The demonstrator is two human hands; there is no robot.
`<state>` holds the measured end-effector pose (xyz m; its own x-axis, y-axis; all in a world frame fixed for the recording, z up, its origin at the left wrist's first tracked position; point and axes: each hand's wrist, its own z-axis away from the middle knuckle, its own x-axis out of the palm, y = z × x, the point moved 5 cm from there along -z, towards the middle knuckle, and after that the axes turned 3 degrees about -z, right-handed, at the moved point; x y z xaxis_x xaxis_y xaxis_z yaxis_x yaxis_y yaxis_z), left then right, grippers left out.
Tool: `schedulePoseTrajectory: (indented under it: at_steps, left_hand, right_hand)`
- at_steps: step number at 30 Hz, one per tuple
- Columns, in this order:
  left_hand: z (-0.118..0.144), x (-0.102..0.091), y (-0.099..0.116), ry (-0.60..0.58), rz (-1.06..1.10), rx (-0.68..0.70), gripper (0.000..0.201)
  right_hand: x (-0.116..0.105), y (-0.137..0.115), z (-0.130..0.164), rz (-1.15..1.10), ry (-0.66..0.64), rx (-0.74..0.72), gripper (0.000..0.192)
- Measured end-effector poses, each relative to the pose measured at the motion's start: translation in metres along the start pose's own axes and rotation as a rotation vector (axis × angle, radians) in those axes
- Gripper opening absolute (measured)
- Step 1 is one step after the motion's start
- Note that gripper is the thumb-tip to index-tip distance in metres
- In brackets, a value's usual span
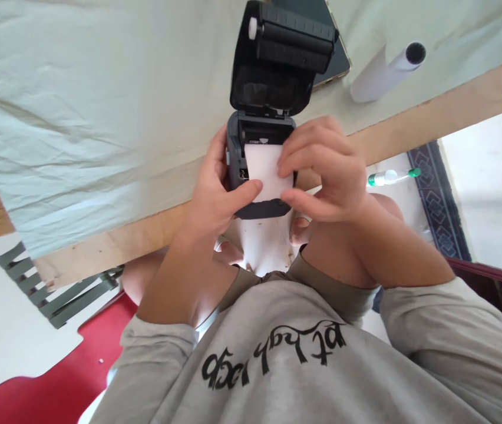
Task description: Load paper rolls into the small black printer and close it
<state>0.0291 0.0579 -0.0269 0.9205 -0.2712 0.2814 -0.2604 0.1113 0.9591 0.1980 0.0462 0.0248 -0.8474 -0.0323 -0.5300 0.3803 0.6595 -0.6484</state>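
Note:
A small dark portable label printer (233, 153) is tilted at the table edge, its lid (273, 88) swung up and away from me. White paper (264, 168) lies in its open bay, with the loose end towards me. My left hand (215, 194) grips the printer's left side, the thumb resting on the paper's near left corner. On the other side, my right hand (326, 168) has curled fingers on the paper's right part, the thumb at its near right corner. The paper's underside and the bottom of the bay are hidden.
Behind the lid lies a dark flat device (342, 59). A white roll with a dark core (379, 76) is right of it on the cloth-covered table (78, 88). A clear bottle with green ends (392, 176) shows below the table edge. A red chair (69, 365) is at lower left.

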Motion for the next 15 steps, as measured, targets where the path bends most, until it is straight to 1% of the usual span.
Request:
schedulePoseTrajectory:
  at_steps: [2,4,6,8,10,11,13,14,15]
  left_hand:
    - [0.002,0.001,0.003,0.015,-0.007,-0.006,0.061]
    - [0.003,0.002,0.005,0.005,0.004,0.006,0.062]
    - [0.003,0.004,0.007,0.005,0.012,0.026,0.060]
    - [0.003,0.003,0.006,0.028,-0.003,0.009,0.058]
    - [0.002,0.003,0.006,0.049,-0.026,-0.029,0.064]
    - [0.002,0.003,0.006,0.050,-0.036,-0.047,0.069]
    - [0.001,0.003,0.006,0.044,-0.052,-0.069,0.075]
    - [0.001,0.003,0.006,0.043,-0.062,-0.075,0.076]
    - [0.001,0.003,0.006,0.042,-0.073,-0.079,0.075]
  right_hand:
    - [-0.004,0.004,-0.001,0.023,0.037,0.096,0.026]
    - [-0.006,0.007,-0.002,0.085,0.025,0.162,0.029]
    - [-0.006,0.006,-0.003,0.104,0.007,0.137,0.035]
    - [-0.005,0.006,-0.002,0.068,0.004,0.084,0.040]
    - [-0.007,0.007,-0.001,0.009,0.051,0.063,0.041]
    - [-0.010,0.009,0.000,-0.021,0.111,0.083,0.040]
    - [-0.017,0.014,0.001,-0.087,0.254,0.187,0.041]
    - [-0.017,0.019,0.001,-0.127,0.264,0.301,0.046]
    - [-0.016,0.023,0.001,-0.184,0.242,0.427,0.054]
